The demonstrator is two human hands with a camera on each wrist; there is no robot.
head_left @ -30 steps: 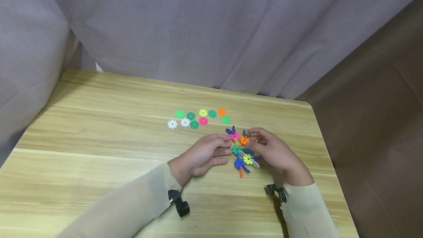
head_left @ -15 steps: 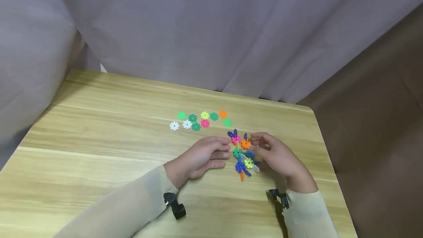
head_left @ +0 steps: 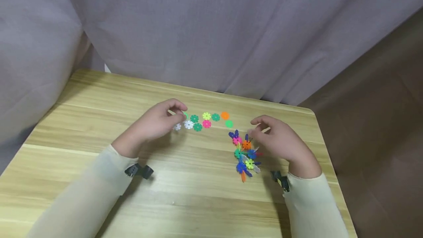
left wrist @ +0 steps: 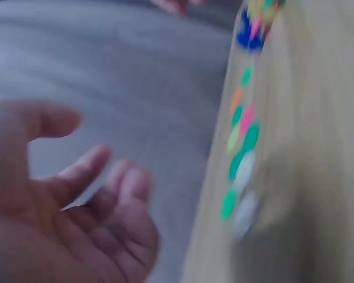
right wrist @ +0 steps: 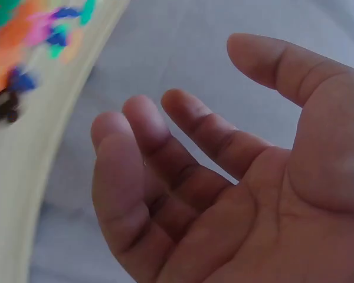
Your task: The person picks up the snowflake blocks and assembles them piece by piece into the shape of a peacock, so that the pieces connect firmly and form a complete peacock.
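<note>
Left hand [head_left: 155, 123] has left the model [head_left: 244, 153] for loose discs [head_left: 198, 121]; both hands empty, right hand [head_left: 281, 140] loosely curled

Pale wooden table [head_left: 99, 179] with streaky grain, backed by grey-mauve curtain [head_left: 205, 28] hanging in soft folds; brown cloth [head_left: 380, 120] draped at right. Even, soft light.

My left hand [head_left: 152, 123] is stretched forward, fingers [left wrist: 94, 177] loosely curled with nothing in them. My right hand [head_left: 281, 140] hangs off to the side, palm open, fingers [right wrist: 165, 153] relaxed and a bit bent. Both forearms in beige sleeves, angled inward.
</note>
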